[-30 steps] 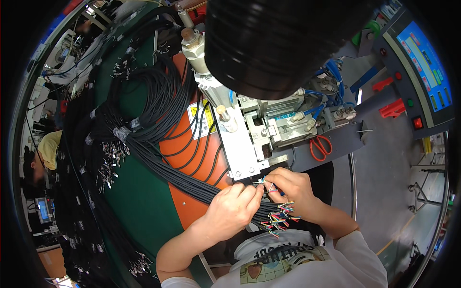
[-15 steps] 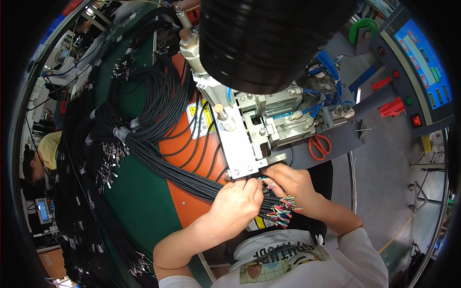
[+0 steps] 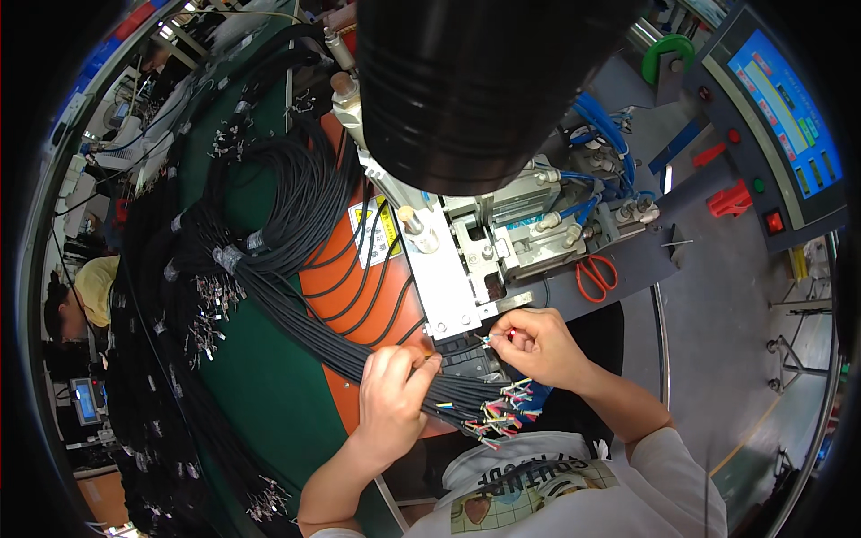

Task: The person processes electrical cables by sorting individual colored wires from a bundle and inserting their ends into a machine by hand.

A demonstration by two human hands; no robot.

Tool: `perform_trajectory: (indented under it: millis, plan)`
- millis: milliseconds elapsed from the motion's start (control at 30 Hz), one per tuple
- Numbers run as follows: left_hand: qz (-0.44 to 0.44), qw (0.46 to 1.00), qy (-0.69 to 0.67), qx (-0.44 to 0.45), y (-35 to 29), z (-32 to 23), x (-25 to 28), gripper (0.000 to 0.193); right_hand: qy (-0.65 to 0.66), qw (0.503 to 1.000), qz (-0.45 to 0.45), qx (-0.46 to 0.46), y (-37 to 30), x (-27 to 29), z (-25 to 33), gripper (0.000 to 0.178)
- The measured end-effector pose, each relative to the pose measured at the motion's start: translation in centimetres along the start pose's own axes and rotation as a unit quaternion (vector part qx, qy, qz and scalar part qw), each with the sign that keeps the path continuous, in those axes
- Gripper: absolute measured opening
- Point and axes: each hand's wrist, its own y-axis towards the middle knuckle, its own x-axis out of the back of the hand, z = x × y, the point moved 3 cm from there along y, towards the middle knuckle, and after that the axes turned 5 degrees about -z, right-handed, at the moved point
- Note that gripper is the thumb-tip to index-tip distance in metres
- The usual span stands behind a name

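My left hand (image 3: 392,394) is closed, thumb against forefinger, on a black cable at the near left of the machine's black fixture (image 3: 465,357); its fingers hide most of that cable. My right hand (image 3: 541,348) pinches thin coloured wires (image 3: 489,341) at the fixture's right end. Between my hands and my body lies a thick bundle of black cables (image 3: 332,345), running from the upper left and passing by my left hand. Their stripped ends (image 3: 502,412) fan out in red, white, yellow and green wires below my right hand.
A metal press machine (image 3: 439,278) with blue air hoses stands ahead, under a large black cylinder (image 3: 457,90). Red-handled scissors (image 3: 596,278) lie to its right. A control screen (image 3: 789,112) is at far right. More cable bundles (image 3: 143,386) hang at left, with a person (image 3: 94,291) beyond.
My left hand has moved left and away from the right hand, uncovering the black fixture. The right hand has turned, its fingertips now showing on the wires. The cable ends have shifted slightly left.
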Motion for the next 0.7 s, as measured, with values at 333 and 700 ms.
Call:
perform_trajectory:
  millis: [333,700]
  plan:
    - [-0.011,0.995,-0.076,-0.06,0.0,-0.4,0.3,0.04,0.042,0.992,-0.007,0.12,-1.4,-0.1,1.7,0.022]
    - [-0.061,0.987,-0.147,-0.023,1.6,-0.7,-0.8,0.036,0.288,0.955,0.012,-0.066,-1.8,-1.0,0.6,0.019]
